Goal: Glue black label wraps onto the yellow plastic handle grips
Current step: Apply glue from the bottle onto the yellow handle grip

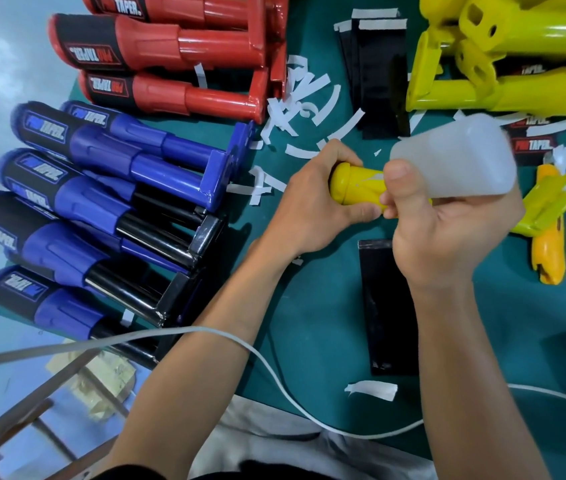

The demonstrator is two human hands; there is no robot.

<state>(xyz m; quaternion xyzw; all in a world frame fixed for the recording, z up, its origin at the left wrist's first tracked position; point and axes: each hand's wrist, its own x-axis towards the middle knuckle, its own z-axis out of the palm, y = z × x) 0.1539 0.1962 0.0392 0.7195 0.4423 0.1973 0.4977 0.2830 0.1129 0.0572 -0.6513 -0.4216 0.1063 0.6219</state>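
Yellow handle (354, 183) lies left-to-right over the table (312, 341), its rounded left end clenched in the left grip (312, 202). The right grip (448, 237) grasps a glue bottle (461, 161) tipped onto it. A black label wrap (387, 306) lies just nearer.

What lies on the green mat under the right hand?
A black label wrap lies flat on the green mat. The right hand, gripping the glue bottle, covers its top right corner, so that part cannot be seen.
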